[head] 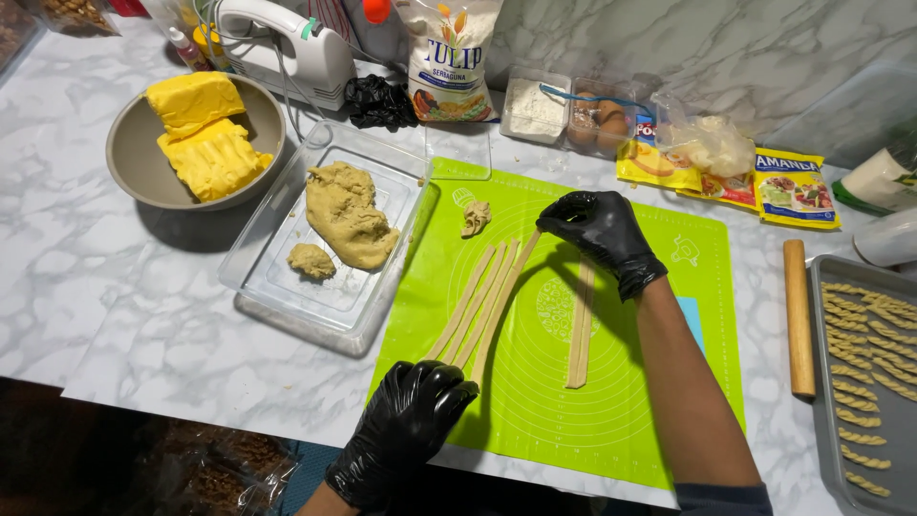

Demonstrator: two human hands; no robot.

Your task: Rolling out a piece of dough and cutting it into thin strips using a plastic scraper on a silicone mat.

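Both my hands wear black gloves. My right hand [600, 229] pinches the far end of a thin dough strip [503, 298] on the green silicone mat [611, 401]. My left hand [406, 428] holds the near end of the strip at the mat's front edge. Beside it lie three more strips [470, 304], fanned out towards the far side. Two strips [579, 330] lie side by side under my right forearm. A small dough scrap [475, 218] rests near the mat's far edge.
A clear container [277, 272] holds a large dough lump [348, 214]. A grey bowl [134, 162] holds yellow butter blocks. A wooden rolling pin [799, 315] and a tray [823, 382] of twisted dough pieces sit at the right. A hand mixer, flour bag and packets stand behind.
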